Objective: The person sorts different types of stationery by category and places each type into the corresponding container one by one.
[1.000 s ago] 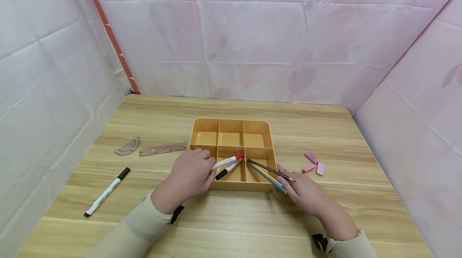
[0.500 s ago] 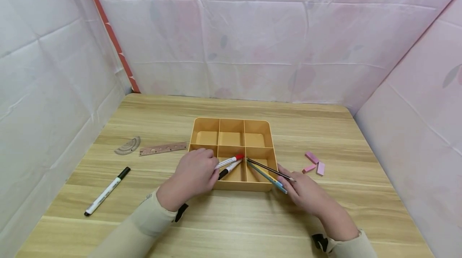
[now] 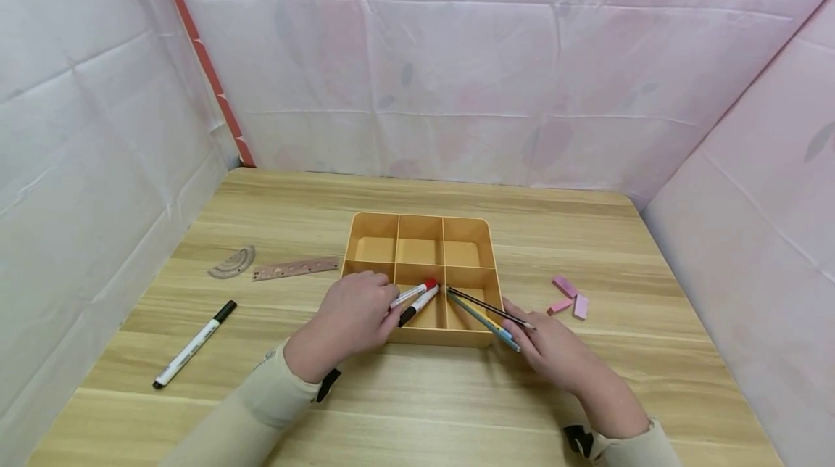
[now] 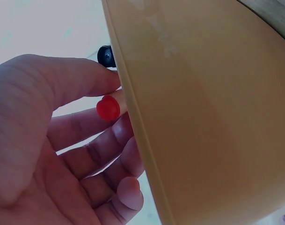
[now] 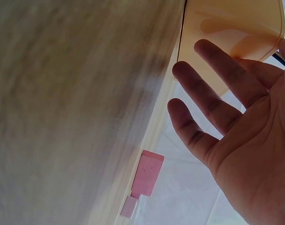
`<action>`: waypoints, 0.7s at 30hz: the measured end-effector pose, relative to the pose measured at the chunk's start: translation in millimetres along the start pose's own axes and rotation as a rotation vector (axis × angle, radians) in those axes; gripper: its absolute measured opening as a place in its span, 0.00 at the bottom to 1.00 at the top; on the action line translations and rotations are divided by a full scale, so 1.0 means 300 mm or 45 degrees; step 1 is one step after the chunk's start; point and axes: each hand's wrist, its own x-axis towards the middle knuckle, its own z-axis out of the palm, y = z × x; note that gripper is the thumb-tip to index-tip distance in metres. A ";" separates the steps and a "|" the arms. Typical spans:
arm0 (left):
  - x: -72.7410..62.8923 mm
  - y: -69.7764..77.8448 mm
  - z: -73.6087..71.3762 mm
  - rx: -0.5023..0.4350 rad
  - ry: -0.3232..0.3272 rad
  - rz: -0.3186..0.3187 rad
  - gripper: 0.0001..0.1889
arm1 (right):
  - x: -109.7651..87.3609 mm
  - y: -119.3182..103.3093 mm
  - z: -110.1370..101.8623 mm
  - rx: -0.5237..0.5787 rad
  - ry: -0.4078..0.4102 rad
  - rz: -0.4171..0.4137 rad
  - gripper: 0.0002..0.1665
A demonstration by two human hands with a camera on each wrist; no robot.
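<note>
The yellow-orange compartment box (image 3: 440, 337) sits mid-table. In its front middle compartment, a black-capped marker (image 3: 427, 298) lies aslant beside a red-capped marker (image 3: 411, 294). My left hand (image 3: 352, 311) reaches over the front left corner, pinching the red-capped marker between thumb and fingers; its red end (image 4: 108, 108) shows between them in the left wrist view. Black (image 3: 485, 303) and blue (image 3: 479, 317) pencils and a yellow one lean over the front right compartment's rim. My right hand (image 3: 557, 351) rests there, index finger against the wall (image 5: 245, 23), the other fingers loosely extended.
A black-capped marker (image 3: 196, 344) lies at the left of the wooden table (image 3: 417, 409). Behind it are a protractor (image 3: 233, 264) and a clear ruler (image 3: 296, 268). Three pink erasers (image 3: 580, 307) lie right of the box. White sheets (image 3: 457, 75) surround the table.
My left hand has shifted slightly right and the red-capped marker now sits closer to the black-capped one. My right hand and the pencils have stayed put.
</note>
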 end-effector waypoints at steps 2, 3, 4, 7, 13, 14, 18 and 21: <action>-0.003 -0.001 0.000 -0.008 -0.004 -0.005 0.07 | 0.000 -0.001 0.000 0.002 0.002 -0.004 0.29; -0.005 -0.001 0.001 -0.012 -0.006 -0.008 0.07 | -0.001 -0.001 0.000 0.002 0.004 -0.006 0.29; -0.006 -0.002 0.001 -0.016 -0.010 -0.013 0.07 | -0.001 -0.002 0.000 0.000 0.007 -0.011 0.29; -0.011 -0.004 -0.002 -0.026 -0.012 -0.024 0.08 | -0.002 -0.001 0.000 0.007 0.011 -0.016 0.29; -0.024 -0.010 -0.005 -0.031 0.011 -0.021 0.09 | -0.001 0.003 0.005 0.003 0.020 -0.028 0.28; -0.028 -0.012 -0.004 -0.027 0.014 -0.020 0.09 | -0.001 0.004 0.006 0.000 0.020 -0.030 0.28; -0.051 -0.022 -0.011 -0.018 0.029 -0.027 0.09 | 0.000 0.003 0.006 -0.001 0.016 -0.029 0.28; -0.072 -0.032 -0.016 -0.026 0.060 -0.033 0.11 | 0.000 0.002 0.003 0.002 0.013 -0.031 0.28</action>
